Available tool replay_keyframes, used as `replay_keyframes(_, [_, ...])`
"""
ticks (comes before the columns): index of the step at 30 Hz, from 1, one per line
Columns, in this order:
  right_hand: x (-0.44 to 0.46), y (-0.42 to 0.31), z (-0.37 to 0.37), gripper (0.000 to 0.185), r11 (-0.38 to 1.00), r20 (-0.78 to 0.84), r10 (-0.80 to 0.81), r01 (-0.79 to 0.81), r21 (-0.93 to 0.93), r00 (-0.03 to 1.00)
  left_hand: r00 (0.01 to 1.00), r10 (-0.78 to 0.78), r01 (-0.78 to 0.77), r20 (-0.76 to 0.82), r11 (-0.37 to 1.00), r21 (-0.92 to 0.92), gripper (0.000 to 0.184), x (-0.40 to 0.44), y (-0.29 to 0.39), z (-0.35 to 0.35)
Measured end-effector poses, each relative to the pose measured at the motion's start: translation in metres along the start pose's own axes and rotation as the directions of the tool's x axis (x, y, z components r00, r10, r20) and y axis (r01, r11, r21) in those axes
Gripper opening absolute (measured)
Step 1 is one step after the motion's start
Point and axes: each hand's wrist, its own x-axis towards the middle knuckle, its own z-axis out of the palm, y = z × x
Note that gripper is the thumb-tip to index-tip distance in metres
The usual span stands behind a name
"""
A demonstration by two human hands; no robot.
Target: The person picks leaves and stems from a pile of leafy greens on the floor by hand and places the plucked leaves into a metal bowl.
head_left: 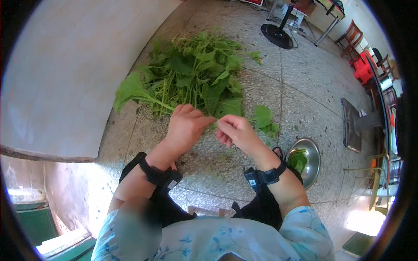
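Leaning toward the upper left, a leafy stem [152,99] is gripped in the left hand [185,128], beside the pale tiled surface [65,74]. Its broad leaf is pointed outward, away from the body; its long axis is set on a slant — from the leaf down and rightward into the curled fingers. The lower end is hidden by that hand, the nearer of the two to the leaf. Just beyond the hands, a pile of greens [191,65] is spread on the speckled floor [305,95]. With fingertips almost meeting the left forefinger, the right hand [239,135] is held in a narrow pinch, thumb against forefinger; whether a thin strand is caught there cannot be told. To its right, a small sprig [263,116] is seen with its stalk aimed back at that hand — whether held or lying loose is unclear. Farther right, a metal bowl [312,161] is placed, with green leaves [298,161] gathered inside.
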Motion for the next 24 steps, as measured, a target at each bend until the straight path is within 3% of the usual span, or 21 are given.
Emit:
replay_keyframes(5, [-0.015,0.003,-0.018,0.016,0.990,-0.106,-0.114,0.122,0.075,0.988,0.997,0.046,-0.044,-0.059,0.998,0.040,0.027,0.018,0.016,0.012])
replay_keyframes(7, [-0.020,-0.002,-0.023,0.015,0.995,-0.166,-0.100,0.103,0.011,0.981,0.993,0.053,-0.057,-0.105,0.998,-0.028,0.027,0.025,0.018,0.023])
replay_keyframes(9, [-0.024,0.000,-0.028,0.014,0.996,-0.231,-0.088,0.079,-0.048,0.969,0.997,0.026,-0.028,-0.067,0.999,-0.027,0.027,0.031,0.023,0.032])
replay_keyframes(11, [-0.023,0.006,-0.034,0.012,0.985,-0.341,-0.171,0.168,-0.038,0.925,1.000,0.003,-0.003,-0.031,1.000,-0.021,0.028,0.038,0.030,0.040])
replay_keyframes(12, [-0.025,0.006,-0.037,0.012,0.985,-0.351,-0.171,0.169,-0.037,0.921,0.998,-0.022,0.014,-0.060,0.992,-0.125,0.027,0.041,0.035,0.045])
replay_keyframes(14, [-0.028,0.002,-0.044,0.010,0.966,-0.398,-0.113,0.195,0.170,0.911,0.996,-0.042,0.021,-0.085,0.972,-0.234,0.027,0.045,0.042,0.056])
replay_keyframes(15, [-0.030,0.000,-0.047,0.010,0.966,-0.406,-0.112,0.196,0.171,0.907,0.992,-0.115,0.085,-0.049,0.909,-0.409,0.024,0.046,0.044,0.063])
replay_keyframes(16, [-0.032,-0.002,-0.049,0.009,0.930,-0.361,-0.099,0.215,0.299,0.927,0.984,-0.179,0.148,0.002,0.809,-0.568,0.021,0.047,0.046,0.069])
replay_keyframes(17, [-0.034,-0.002,-0.051,0.008,0.878,-0.315,-0.090,0.224,0.422,0.945,0.985,-0.172,0.146,0.008,0.805,-0.574,0.021,0.048,0.049,0.070])
replay_keyframes(19, [-0.036,-0.001,-0.055,0.008,0.873,-0.317,-0.044,0.191,0.450,0.947,0.946,-0.260,0.323,0.195,0.691,-0.646,0.023,0.053,0.052,0.071])
replay_keyframes(20, [-0.037,-0.001,-0.057,0.008,0.864,-0.307,-0.004,0.157,0.477,0.952,0.948,-0.250,0.318,0.199,0.691,-0.649,0.023,0.056,0.053,0.071])
replay_keyframes(22, [-0.039,0.003,-0.062,0.008,0.867,-0.316,-0.002,0.159,0.472,0.949,0.913,-0.259,0.398,0.316,0.386,-0.832,0.028,0.060,0.056,0.070])
replay_keyframes(24, [-0.041,0.005,-0.065,0.008,0.871,-0.318,0.001,0.156,0.467,0.948,0.914,-0.188,0.406,0.360,0.404,-0.819,0.029,0.064,0.059,0.064])
